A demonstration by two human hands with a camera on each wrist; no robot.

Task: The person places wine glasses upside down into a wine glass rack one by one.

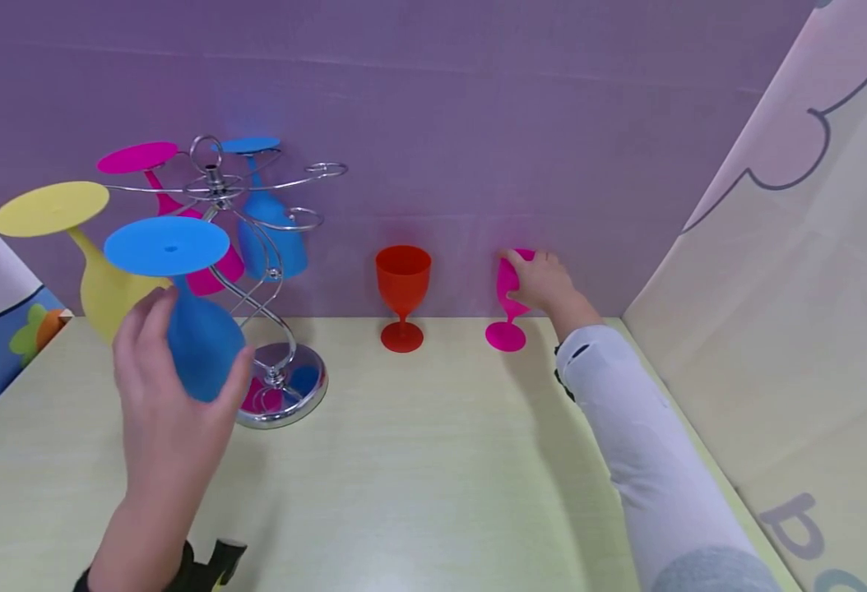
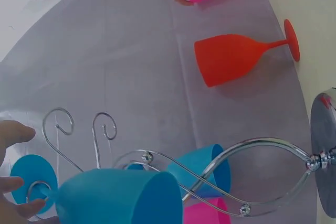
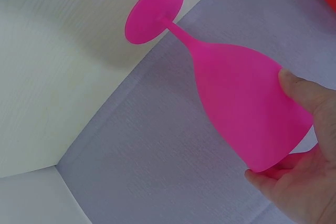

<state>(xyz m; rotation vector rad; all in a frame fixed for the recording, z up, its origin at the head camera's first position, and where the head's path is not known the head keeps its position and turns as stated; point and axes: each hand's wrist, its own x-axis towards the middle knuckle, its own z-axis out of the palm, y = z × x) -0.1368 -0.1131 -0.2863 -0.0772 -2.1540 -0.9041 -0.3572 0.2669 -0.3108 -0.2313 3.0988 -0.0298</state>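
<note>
A blue goblet (image 1: 204, 341) hangs upside down on the chrome rack (image 1: 220, 191), its foot uppermost. My left hand (image 1: 170, 395) is beside this goblet with fingers and thumb spread apart; in the left wrist view the fingers (image 2: 11, 183) are near its foot and stem, and whether they touch is unclear. My right hand (image 1: 544, 288) grips a magenta goblet (image 3: 241, 98) by the bowl near the rim, thumb on one side and fingers on the other. That goblet is bowl up, its foot at the back edge of the table.
An orange-red goblet (image 1: 402, 279) stands upright between the rack and my right hand. Yellow (image 1: 104, 275), magenta (image 1: 215, 275) and second blue (image 1: 274, 234) goblets hang inverted on the rack. Behind the pale table (image 1: 419, 460) is a purple backdrop (image 1: 433, 123); a white printed sheet (image 1: 796, 329) borders the right.
</note>
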